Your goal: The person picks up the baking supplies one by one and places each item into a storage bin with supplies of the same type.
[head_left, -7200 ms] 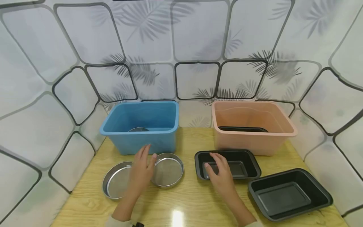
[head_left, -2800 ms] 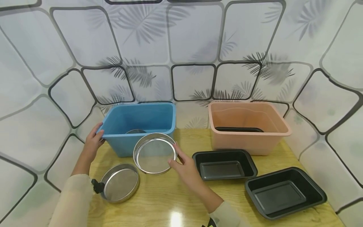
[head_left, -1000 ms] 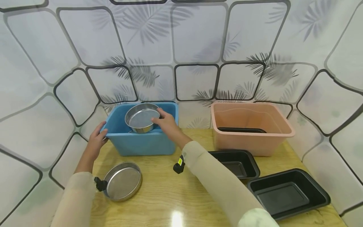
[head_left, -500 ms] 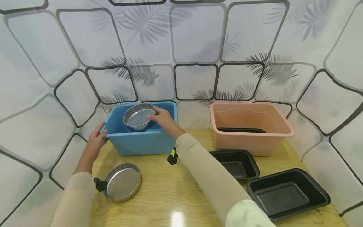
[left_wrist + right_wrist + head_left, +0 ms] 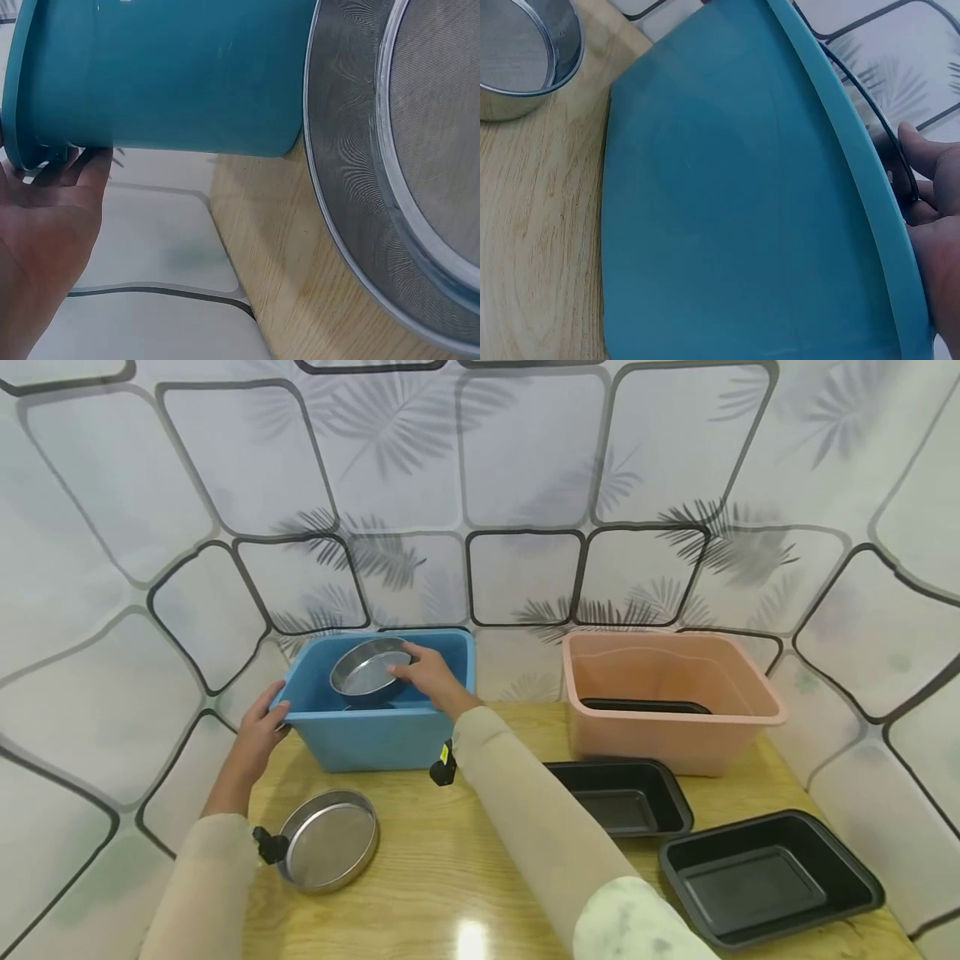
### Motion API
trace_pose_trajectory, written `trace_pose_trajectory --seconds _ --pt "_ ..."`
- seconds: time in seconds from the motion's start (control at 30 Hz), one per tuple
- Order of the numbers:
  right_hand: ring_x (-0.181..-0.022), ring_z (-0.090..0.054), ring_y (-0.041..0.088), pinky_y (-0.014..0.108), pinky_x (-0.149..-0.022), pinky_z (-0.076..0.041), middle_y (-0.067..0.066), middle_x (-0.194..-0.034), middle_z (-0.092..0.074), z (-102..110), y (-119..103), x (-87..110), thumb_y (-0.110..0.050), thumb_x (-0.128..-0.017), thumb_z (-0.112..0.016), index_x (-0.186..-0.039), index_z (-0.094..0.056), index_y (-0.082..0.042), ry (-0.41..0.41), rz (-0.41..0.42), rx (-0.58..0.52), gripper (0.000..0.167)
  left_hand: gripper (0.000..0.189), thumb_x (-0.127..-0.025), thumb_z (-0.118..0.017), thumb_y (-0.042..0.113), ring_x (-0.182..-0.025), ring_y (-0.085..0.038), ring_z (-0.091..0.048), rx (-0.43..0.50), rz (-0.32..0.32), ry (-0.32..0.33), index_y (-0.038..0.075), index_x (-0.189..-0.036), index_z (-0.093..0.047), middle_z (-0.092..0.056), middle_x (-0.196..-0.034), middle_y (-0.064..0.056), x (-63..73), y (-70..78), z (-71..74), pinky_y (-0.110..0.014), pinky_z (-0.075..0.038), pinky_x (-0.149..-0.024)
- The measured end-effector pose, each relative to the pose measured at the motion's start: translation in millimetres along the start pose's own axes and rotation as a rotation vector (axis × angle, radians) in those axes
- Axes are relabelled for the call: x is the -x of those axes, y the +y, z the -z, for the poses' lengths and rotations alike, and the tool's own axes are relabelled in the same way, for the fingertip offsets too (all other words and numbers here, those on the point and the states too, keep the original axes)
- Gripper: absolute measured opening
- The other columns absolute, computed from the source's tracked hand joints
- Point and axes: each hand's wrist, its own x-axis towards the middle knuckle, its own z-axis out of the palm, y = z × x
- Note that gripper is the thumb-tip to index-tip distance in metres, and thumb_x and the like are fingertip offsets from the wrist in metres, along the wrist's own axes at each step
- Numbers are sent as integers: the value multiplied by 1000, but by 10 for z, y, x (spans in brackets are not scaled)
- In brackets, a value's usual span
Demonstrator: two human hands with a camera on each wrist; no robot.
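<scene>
My right hand (image 5: 431, 677) pinches the right rim of a round metal flour sieve (image 5: 367, 672). The sieve is tilted, partly down inside the blue plastic bin (image 5: 390, 739). In the right wrist view the bin wall hides most of that sieve, and my thumb and fingers (image 5: 922, 150) show at its edge. My left hand (image 5: 258, 735) grips the bin's rim at its left front corner, with its fingers under the lip in the left wrist view. A second sieve (image 5: 330, 843) lies on the table in front of the bin; its fine mesh (image 5: 442, 112) shows close up.
A pink bin (image 5: 675, 739) stands at the back right with a dark pan (image 5: 645, 705) in it. Two black loaf pans, a nearer one (image 5: 757, 885) and one partly behind my right sleeve (image 5: 630, 810), lie on the wooden table (image 5: 420, 860). A patterned curtain surrounds the table.
My right hand has picked up one sieve from the table, carried it over the blue bin and lowered it slightly inside. My left hand has moved to the bin's rim and stayed there.
</scene>
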Motion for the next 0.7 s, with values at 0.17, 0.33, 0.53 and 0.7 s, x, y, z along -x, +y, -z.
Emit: trace_pose_trajectory --seconds 0.17,0.33,0.53,0.7 --pt "-126 -60 30 52 -115 -38 15 -152 -50 -28 16 -13 -21 -100 -65 -158 -35 -15 -24 -19 33 66 66 -110 -40 30 -151 -48 -7 3 2 0 9 -163 -6 7 -167 -22 -1 5 -2 -59 -14 -119" --pt "-127 -60 30 47 -113 -42 16 -149 -53 -20 31 -11 -16 -100 -65 -157 -36 -10 -41 -68 58 65 65 -110 -39 30 -152 -45 -5 8 5 1 10 -163 -5 7 -168 -21 -18 -23 -4 -59 -14 -120" --pt "-137 -50 34 46 -114 -42 13 -159 -41 -14 37 2 -15 -100 -65 -157 -35 -11 -100 -128 99 65 66 -110 -40 32 -153 -43 -4 -9 -3 -2 13 -163 -7 7 -169 -18 -35 -89 18 -60 -15 -120" --pt "-150 -32 34 53 -119 -32 9 -167 -26 -32 27 -25 -20 -101 -64 -161 -27 -14 -211 -152 199 71 65 -110 -39 31 -152 -44 -6 -30 -16 7 12 -163 -7 6 -169 -19 -34 -82 37 -61 -16 -119"
